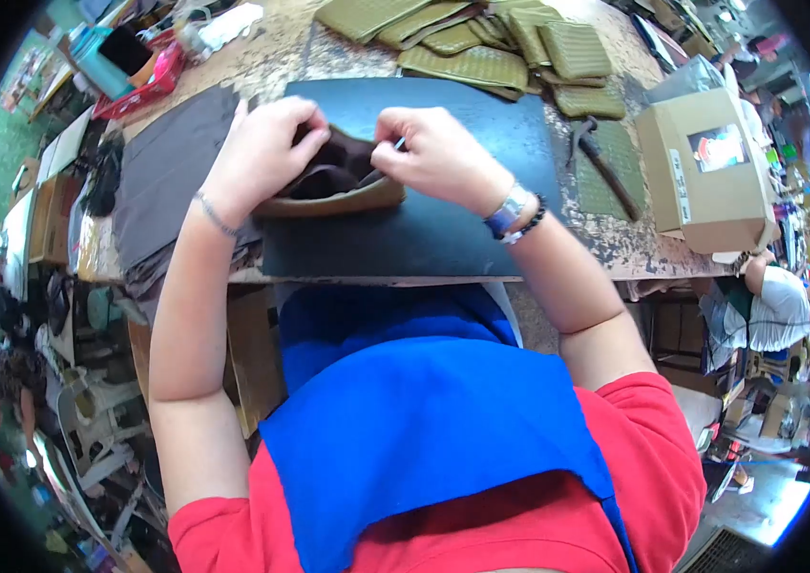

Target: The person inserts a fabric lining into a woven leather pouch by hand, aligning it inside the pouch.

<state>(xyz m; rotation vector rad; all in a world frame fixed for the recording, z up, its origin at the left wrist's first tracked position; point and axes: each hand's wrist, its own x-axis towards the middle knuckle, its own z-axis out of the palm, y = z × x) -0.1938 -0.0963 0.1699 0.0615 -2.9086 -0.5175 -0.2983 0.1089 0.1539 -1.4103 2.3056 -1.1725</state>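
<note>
On a dark mat [481, 239] at the table's front edge sits a brown leather pouch [338, 204], its mouth spread and its dark brown lining [338, 170] showing. My left hand [269, 151] is at the pouch's left rim, fingers closed in a pinch on it. At the right side of the mouth my right hand [438, 158] also has its thumb and fingers closed on the rim or lining. The exact spots pinched are partly hidden by the fingers.
Olive woven-pattern leather pieces [472, 69] lie piled at the back. A hammer [605, 170] rests on the right, beside a cardboard box [705, 177]. Dark brown sheets [171, 172] are stacked on the left, with a red basket [158, 81] and a teal bottle [97, 62] behind.
</note>
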